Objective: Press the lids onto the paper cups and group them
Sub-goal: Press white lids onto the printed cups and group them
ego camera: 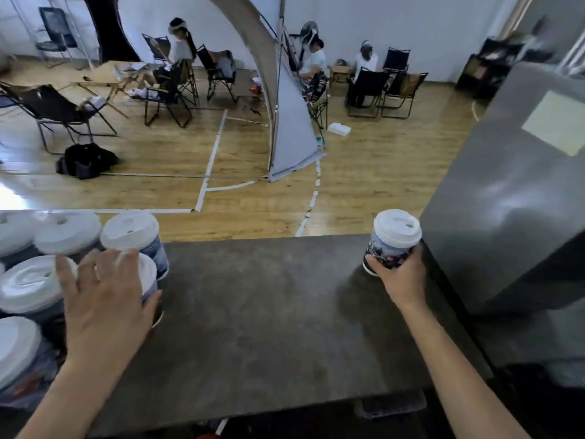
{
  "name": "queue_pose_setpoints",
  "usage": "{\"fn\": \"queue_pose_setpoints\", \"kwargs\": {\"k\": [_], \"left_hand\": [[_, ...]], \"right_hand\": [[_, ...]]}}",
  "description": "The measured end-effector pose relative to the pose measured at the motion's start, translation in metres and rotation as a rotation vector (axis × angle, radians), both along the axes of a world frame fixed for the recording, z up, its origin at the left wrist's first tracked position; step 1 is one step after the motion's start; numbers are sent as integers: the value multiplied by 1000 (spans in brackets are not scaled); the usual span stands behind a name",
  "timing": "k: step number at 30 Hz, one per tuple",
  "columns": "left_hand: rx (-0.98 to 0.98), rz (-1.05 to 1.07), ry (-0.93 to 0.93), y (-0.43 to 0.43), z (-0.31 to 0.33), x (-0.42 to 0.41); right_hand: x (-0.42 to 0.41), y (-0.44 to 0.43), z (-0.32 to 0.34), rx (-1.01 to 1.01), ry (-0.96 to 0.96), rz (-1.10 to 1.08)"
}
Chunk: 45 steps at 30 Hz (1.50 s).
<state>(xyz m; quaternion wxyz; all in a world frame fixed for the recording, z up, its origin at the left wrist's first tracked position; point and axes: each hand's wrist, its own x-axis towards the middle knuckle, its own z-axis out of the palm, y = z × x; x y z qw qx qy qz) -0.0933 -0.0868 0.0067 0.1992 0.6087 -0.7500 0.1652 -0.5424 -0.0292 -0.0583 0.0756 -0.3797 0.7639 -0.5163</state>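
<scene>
Several paper cups with white lids stand grouped at the left end of the dark table (269, 312); one of them is the lidded cup (131, 232) at the back. My left hand (104, 296) lies over a lidded cup (150, 277) at the group's right edge, fingers spread across the lid and thumb against the cup's side. At the far right, my right hand (400, 275) grips a printed paper cup with a white lid (395, 239) round its lower half. That cup stands upright at the table's back edge.
A tall grey metal box (506, 201) stands just right of the right-hand cup. Beyond the table's far edge lies a wooden floor with folding chairs, a grey tent panel (291, 137) and seated people.
</scene>
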Motion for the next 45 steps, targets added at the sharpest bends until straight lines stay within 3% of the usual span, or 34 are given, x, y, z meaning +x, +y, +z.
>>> {"fn": "queue_pose_setpoints", "kwargs": {"k": [6, 14, 20, 22, 26, 28, 31, 34, 35, 37, 39, 41, 45], "left_hand": [[-44, -174, 145, 6, -8, -27], [156, -559, 374, 16, 2, -139], [179, -698, 401, 12, -10, -185], [201, -732, 457, 12, -19, -186], [270, -722, 558, 13, -28, -181], [284, -716, 597, 10, -29, -176], [342, -721, 624, 11, -25, -166], [520, -787, 646, 22, -12, -152], [527, -772, 666, 24, -9, -142], [357, -657, 689, 22, -4, -113], [83, -473, 595, 7, 4, -79], [-48, -252, 366, -20, 18, -47], [278, 104, -89, -76, 35, -11]], "right_hand": [[-63, -11, -1, 49, -22, -114], [-62, -9, -18, 140, -101, -98], [4, 34, -26, -59, -183, -144], [37, 48, -27, -79, -181, 1], [92, 51, -17, 24, -161, 523], [107, 39, -9, 8, -236, 658], [120, 18, -3, 9, -260, 780], [129, 5, -14, -38, -272, 756], [132, 3, -19, -49, -280, 737], [138, 1, -28, -65, -317, 697], [143, 1, -36, -74, -348, 651], [146, 1, -43, -52, -349, 643], [146, 3, -49, 21, -306, 694]]}}
